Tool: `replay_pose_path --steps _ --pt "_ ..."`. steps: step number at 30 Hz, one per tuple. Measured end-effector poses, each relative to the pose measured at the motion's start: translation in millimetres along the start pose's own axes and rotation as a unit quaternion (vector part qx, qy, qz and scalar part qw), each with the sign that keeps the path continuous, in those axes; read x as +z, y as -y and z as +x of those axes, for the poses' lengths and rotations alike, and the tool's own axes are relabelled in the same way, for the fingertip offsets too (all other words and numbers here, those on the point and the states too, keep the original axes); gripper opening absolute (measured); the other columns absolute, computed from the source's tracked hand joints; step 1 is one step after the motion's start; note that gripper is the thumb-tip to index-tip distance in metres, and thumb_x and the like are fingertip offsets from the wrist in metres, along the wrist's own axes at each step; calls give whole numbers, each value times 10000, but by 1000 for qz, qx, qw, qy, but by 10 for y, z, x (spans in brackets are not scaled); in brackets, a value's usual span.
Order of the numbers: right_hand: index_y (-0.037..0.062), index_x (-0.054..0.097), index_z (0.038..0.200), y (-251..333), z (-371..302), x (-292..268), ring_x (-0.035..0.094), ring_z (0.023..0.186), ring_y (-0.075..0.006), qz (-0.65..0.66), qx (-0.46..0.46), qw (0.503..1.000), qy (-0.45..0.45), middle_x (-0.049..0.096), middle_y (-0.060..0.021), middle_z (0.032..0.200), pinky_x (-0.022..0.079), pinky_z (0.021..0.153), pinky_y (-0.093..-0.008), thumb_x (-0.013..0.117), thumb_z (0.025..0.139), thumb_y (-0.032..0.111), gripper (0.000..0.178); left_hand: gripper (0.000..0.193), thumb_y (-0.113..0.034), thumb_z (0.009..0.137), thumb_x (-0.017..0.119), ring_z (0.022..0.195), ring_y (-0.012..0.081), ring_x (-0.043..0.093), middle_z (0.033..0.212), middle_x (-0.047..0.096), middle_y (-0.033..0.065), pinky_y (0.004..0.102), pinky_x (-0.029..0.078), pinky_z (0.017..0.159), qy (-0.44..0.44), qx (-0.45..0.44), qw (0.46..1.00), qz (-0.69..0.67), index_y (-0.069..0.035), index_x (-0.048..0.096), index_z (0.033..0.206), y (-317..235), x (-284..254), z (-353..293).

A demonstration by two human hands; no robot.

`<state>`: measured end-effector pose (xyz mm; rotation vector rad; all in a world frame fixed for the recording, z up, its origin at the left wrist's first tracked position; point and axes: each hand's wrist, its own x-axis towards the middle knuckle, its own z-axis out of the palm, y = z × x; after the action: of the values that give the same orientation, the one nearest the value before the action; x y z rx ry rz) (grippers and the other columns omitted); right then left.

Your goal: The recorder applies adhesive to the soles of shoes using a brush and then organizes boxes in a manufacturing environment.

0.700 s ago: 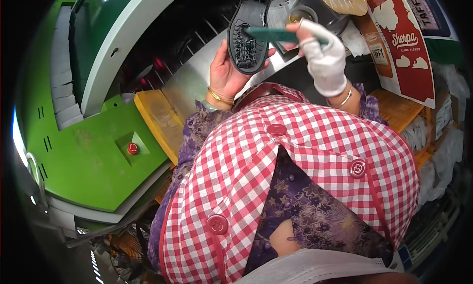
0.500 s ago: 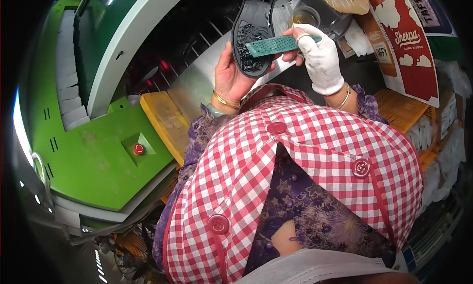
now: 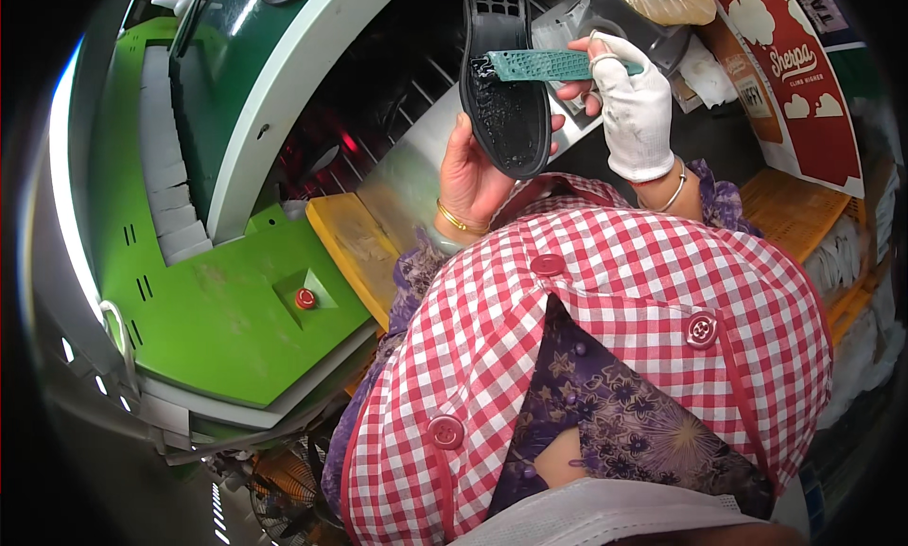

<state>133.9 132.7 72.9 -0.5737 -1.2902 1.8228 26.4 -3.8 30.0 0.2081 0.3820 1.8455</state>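
Note:
My left hand (image 3: 476,179) is bare and grips the heel-shaped lower end of a black shoe sole (image 3: 511,120), which it holds up with the inner side toward me. The sole has a grid of hollows at its far end and a wet, glossy coating over its middle. In my right hand (image 3: 632,115), covered by a white glove with some fingertips bare, is a green textured strip (image 3: 544,65) used flat like a spreader. Its free end touches the sole near the middle. Beyond that hand a grey container (image 3: 605,35) is partly hidden.
On the left a green machine (image 3: 218,319) bears a red push button (image 3: 305,299) and a curved white rim. A yellow board (image 3: 355,238) stands beside it. A metal ledge (image 3: 402,182) and dark rack lie beyond my hands. Right are a red printed carton (image 3: 804,82) and an orange crate (image 3: 794,210).
The strip's end has moved up the sole, from its lower part toward the middle. The coating below now looks smoother. The whole view has shifted slightly.

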Motion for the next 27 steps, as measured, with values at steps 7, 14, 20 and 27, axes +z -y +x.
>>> replay_pose_path --steps 7,14,20,27 --pt "-20 624 1000 75 197 -79 621 622 -76 -16 -18 1000 -13 646 -53 795 390 482 -148 520 951 193 241 591 -398 904 517 1190 504 427 1323 437 212 562 448 935 13 -22 999 40 -75 336 1364 -2 34 -45" --pt "43 627 980 133 402 -69 433 467 3 -18 -30 999 -36 655 -51 642 328 447 -152 505 923 139 166 614 -418 892 523 1191 490 435 1306 457 211 525 463 933 37 -44 994 93 -48 357 1353 -7 14 -75" --pt "-11 628 962 150 6 -42 559 543 -44 -7 56 997 47 637 -35 717 371 462 -157 501 945 164 217 637 -472 916 464 1171 460 469 1318 448 212 508 479 911 14 -21 997 72 -39 339 1366 -14 -44 -47" --pt "-26 620 969 133 -136 20 562 545 -56 -25 75 994 80 632 -47 696 389 474 -155 502 945 155 218 637 -541 934 367 1127 351 529 1280 492 191 487 484 881 1 -14 1000 -8 -40 398 1326 -37 -90 -28"
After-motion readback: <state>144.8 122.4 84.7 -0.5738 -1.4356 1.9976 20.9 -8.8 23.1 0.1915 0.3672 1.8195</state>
